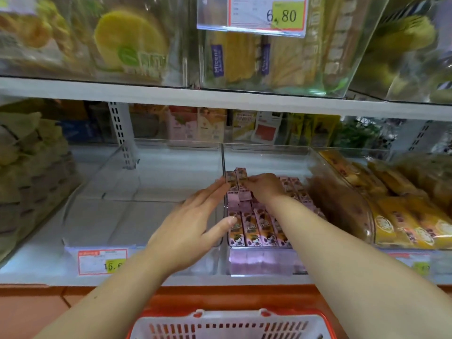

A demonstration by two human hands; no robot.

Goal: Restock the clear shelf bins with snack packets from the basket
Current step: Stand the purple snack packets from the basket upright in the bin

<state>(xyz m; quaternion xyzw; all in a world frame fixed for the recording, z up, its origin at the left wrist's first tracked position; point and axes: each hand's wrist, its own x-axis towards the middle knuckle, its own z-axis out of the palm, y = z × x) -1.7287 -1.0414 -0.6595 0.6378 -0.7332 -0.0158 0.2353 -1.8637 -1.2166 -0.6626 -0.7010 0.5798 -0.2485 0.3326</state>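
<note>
A clear shelf bin point(266, 263) in the middle holds rows of pink snack packets point(254, 231). My right hand point(265, 187) reaches deep into it and pinches the top of upright pink packets point(241, 178) at the back left of the bin. My left hand point(193, 223) lies with straight fingers along the bin's left wall, fingertips touching the same packets, thumb near the front row. The red and white basket point(230, 324) sits below, at the bottom edge; its contents are hidden.
An empty clear bin point(122, 192) stands to the left with a price tag point(102, 261). Yellow packets point(403, 216) fill the bin on the right. More bins of snacks and a 6.80 price tag point(266, 15) hang on the shelf above.
</note>
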